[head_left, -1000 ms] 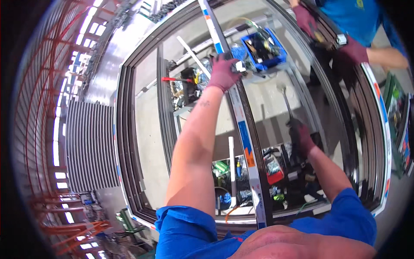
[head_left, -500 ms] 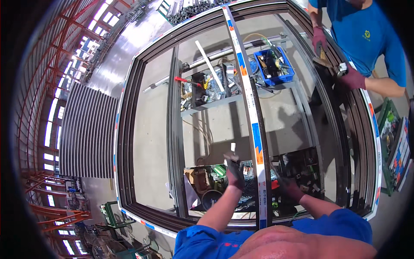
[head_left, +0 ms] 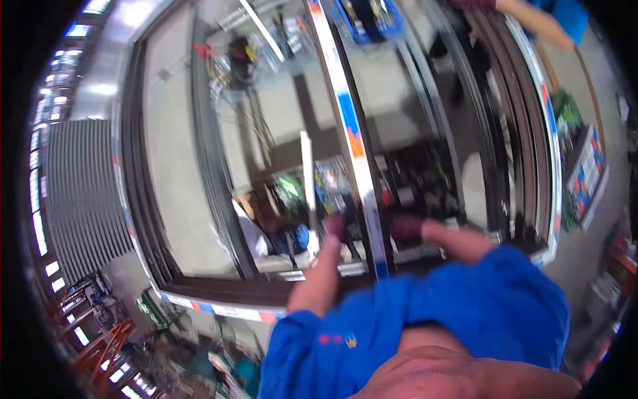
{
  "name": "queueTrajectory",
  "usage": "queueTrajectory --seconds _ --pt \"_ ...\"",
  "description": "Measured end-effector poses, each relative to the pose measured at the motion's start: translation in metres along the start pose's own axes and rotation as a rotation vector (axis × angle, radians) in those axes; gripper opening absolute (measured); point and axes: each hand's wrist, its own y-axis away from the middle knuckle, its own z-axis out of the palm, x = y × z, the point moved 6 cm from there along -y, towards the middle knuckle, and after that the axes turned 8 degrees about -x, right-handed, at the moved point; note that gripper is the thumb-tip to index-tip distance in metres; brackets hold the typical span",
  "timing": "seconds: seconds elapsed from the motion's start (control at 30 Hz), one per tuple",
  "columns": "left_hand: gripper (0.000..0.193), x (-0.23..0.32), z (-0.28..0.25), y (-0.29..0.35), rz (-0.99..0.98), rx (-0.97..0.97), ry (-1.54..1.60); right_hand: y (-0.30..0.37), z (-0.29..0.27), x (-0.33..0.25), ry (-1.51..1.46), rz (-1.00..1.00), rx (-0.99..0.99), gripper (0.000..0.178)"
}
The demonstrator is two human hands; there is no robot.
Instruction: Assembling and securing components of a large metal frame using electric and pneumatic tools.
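Both my hands, in dark maroon gloves, are over the near part of a large dark brown frame (head_left: 153,213). My left hand (head_left: 335,227) is just left of the central bar (head_left: 347,116), which carries white, blue and orange film. A long white strip (head_left: 307,169) stands close to the left of that hand; blur hides whether it is held. My right hand (head_left: 407,227) lies right of the bar, low over a dark bin of loose parts (head_left: 425,189). Motion smears the fingers of both hands, so what they grip does not show.
Inside the frame's far part are another white strip (head_left: 262,30) and a blue crate (head_left: 369,30). A co-worker's forearm (head_left: 535,20) reaches over the far right corner. Stacked grey profiles (head_left: 83,199) lie at the left. A green rack (head_left: 565,110) stands at the right.
The view has swung, so the frame sits higher and further left. Both my hands are drawn nearer my body. The long white strip now shows beside my left hand.
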Motion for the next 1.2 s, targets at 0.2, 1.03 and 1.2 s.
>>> queueTrajectory --seconds 0.2,1.03,1.2 --pt "0.050 -0.025 -0.054 0.090 -0.474 -0.083 0.860 0.054 -0.066 0.006 -0.263 0.543 0.090 0.057" --pt "0.061 -0.048 -0.013 0.097 -0.392 -0.045 0.619 0.135 0.035 0.153 -0.033 0.936 -0.129 0.063" --pt "0.059 -0.059 -0.016 0.107 -0.513 -0.194 0.748 0.159 0.007 0.146 0.130 1.103 -0.202 0.049"
